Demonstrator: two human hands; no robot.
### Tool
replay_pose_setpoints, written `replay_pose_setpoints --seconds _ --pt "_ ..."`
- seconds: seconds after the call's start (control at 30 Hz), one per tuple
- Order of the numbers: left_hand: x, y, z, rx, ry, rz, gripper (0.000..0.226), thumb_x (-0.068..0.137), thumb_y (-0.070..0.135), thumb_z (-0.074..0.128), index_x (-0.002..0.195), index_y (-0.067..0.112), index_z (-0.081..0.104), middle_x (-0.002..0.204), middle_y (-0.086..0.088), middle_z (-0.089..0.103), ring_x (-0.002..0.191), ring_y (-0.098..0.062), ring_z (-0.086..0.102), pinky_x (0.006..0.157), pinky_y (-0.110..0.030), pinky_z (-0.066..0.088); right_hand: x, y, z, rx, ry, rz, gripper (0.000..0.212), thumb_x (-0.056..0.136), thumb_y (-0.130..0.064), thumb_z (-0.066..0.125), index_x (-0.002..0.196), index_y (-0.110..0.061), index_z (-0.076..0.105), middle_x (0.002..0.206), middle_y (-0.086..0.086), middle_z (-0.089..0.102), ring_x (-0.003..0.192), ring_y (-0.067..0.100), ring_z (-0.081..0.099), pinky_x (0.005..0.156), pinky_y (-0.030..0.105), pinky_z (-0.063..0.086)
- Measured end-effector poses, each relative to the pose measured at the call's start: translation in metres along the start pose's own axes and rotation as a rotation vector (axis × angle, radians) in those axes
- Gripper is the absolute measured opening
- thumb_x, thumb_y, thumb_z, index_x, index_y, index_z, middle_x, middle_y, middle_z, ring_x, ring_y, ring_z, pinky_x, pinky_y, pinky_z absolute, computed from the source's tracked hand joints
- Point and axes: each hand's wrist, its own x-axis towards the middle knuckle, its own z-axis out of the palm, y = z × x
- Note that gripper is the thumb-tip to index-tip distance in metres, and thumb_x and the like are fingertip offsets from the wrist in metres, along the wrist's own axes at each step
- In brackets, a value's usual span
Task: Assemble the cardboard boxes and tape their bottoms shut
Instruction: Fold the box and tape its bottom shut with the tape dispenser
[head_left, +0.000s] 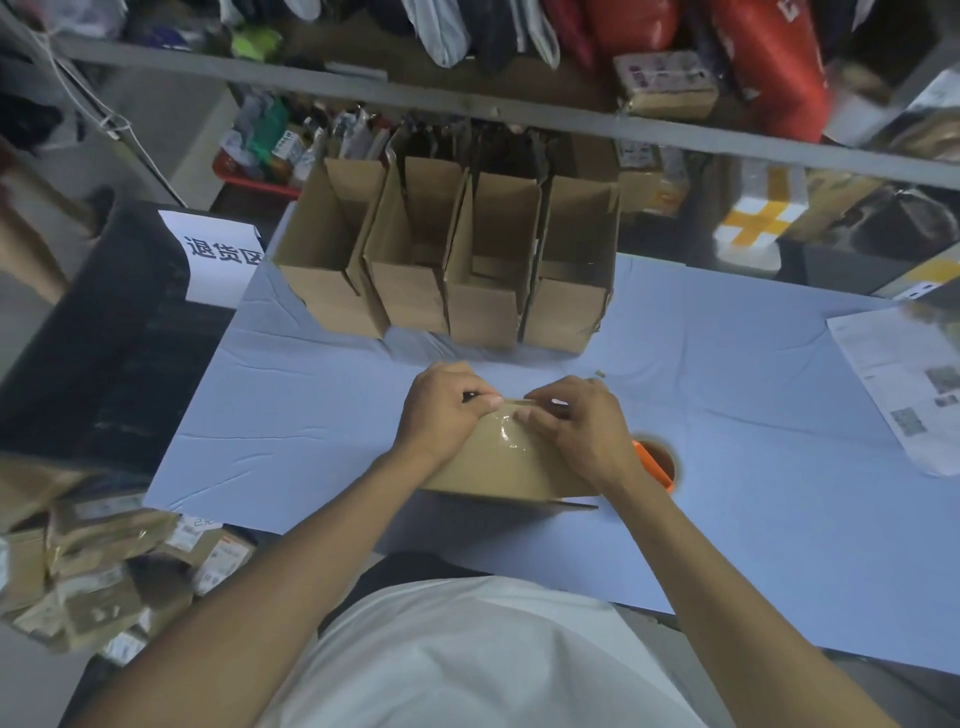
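In the head view, a cardboard box (498, 462) lying on the blue table (727, 415) is pressed at its far top edge by the left hand (441, 402) and the right hand (582, 421), fingers curled over the edge where glossy clear tape (506, 431) is laid between them. An orange tape dispenser (655, 463) is seen just right of the right wrist. Beyond the hands, four open boxes (441, 249) are lined up side by side.

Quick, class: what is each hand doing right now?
Left hand: fingers curled over the box's far edge, gripping it.
Right hand: the same.
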Motion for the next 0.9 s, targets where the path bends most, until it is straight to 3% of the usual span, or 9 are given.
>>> replay_pose_setpoints --seconds 0.07,0.2,0.3,0.47,0.6,0.7,0.77,0.9 --pt "0.003 0.003 0.002 0.071 -0.003 0.009 0.006 0.082 0.024 0.071 0.084 0.025 0.078 0.083 0.008 0.067 0.091 -0.015 0.053 0.080 -0.029 0.043 0.001 0.002 -0.003 -0.158 -0.079 -0.039 0.038 0.080 -0.054 0.070 0.109 -0.030 0.071 0.102 -0.013 0.060 0.103 0.017 0.044 0.088 0.032 0.039" --pt "-0.008 0.005 0.007 0.288 -0.128 0.043 0.023 0.076 0.049 0.067 0.096 0.037 0.069 0.096 0.016 0.055 0.103 -0.010 0.043 0.087 -0.029 0.038 -0.007 0.011 -0.005 -0.209 -0.133 -0.093 0.055 0.073 -0.060 0.073 0.119 -0.031 0.066 0.120 -0.008 0.057 0.120 0.021 0.035 0.099 0.029 0.030" --pt "-0.011 0.004 0.004 0.332 -0.203 0.074 0.035 0.072 0.055 0.069 0.103 0.038 0.067 0.098 0.017 0.048 0.106 -0.010 0.040 0.089 -0.029 0.037 -0.011 0.016 -0.003 -0.224 -0.146 -0.172 0.068 0.064 -0.072 0.072 0.120 -0.033 0.065 0.119 -0.015 0.059 0.120 0.017 0.033 0.098 0.025 0.029" --pt "-0.004 0.007 -0.001 0.235 -0.158 0.029 0.033 0.074 0.050 0.073 0.102 0.033 0.072 0.089 0.012 0.047 0.098 -0.009 0.043 0.077 -0.023 0.036 0.003 0.015 -0.005 -0.200 -0.155 -0.163 0.050 0.069 -0.075 0.064 0.108 -0.044 0.067 0.093 -0.036 0.058 0.105 0.002 0.040 0.079 0.018 0.032" --pt "0.001 0.001 -0.011 0.184 -0.109 0.010 0.024 0.084 0.047 0.062 0.097 0.031 0.075 0.085 0.011 0.047 0.093 -0.008 0.045 0.068 -0.020 0.032 0.019 -0.004 -0.002 -0.204 -0.196 -0.193 0.015 0.087 -0.056 0.055 0.089 -0.047 0.067 0.083 -0.028 0.063 0.090 0.006 0.057 0.073 0.023 0.040" --pt "0.004 -0.005 -0.017 0.196 -0.022 -0.021 0.023 0.088 0.038 0.057 0.082 0.024 0.074 0.081 0.009 0.048 0.089 -0.011 0.046 0.065 -0.027 0.034 0.026 -0.019 0.006 -0.187 -0.208 -0.210 0.014 0.094 -0.037 0.059 0.092 -0.039 0.073 0.088 -0.024 0.068 0.090 0.007 0.059 0.079 0.026 0.044" --pt "0.007 -0.009 -0.019 0.184 0.014 -0.047 0.024 0.088 0.036 0.058 0.077 0.021 0.073 0.079 0.008 0.049 0.085 -0.011 0.045 0.065 -0.029 0.035 0.030 -0.026 0.010 -0.125 -0.165 -0.167 0.016 0.093 -0.032 0.061 0.088 -0.037 0.075 0.083 -0.024 0.069 0.085 0.003 0.060 0.074 0.020 0.043" --pt "0.011 -0.013 -0.026 0.125 0.026 -0.040 0.021 0.085 0.037 0.061 0.086 0.023 0.078 0.083 0.005 0.058 0.088 -0.014 0.051 0.069 -0.033 0.044 0.038 -0.029 0.014 -0.033 -0.133 -0.119 0.015 0.092 -0.035 0.063 0.089 -0.037 0.078 0.088 -0.026 0.070 0.086 -0.001 0.062 0.072 0.015 0.042"
